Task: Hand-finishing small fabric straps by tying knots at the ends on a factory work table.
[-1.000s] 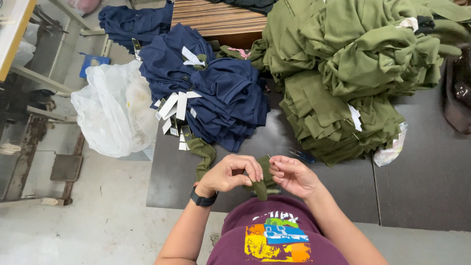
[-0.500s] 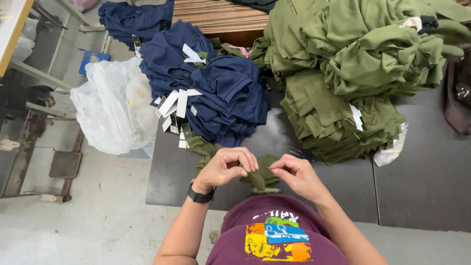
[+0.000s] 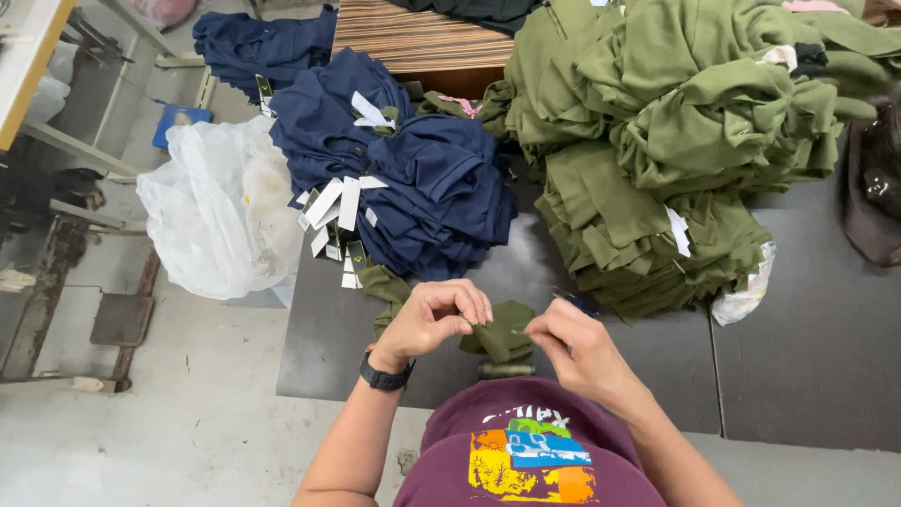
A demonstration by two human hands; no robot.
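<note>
Olive-green garment piece (image 3: 502, 340), bunched, lower centre of the frame, at the near edge of the dark bench (image 3: 807, 357). My left hand (image 3: 432, 319) has its fingers (image 3: 469, 305) curled tight, pinching the cloth's left end. My right hand (image 3: 577, 347) pinches its right end between thumb and forefinger. Black wristwatch (image 3: 383, 376) on my left wrist. Above centre: navy garment pile (image 3: 422, 188) with white tags. Upper right: large olive garment heap (image 3: 676, 131). Left of the bench: white plastic bag (image 3: 216, 207).
</note>
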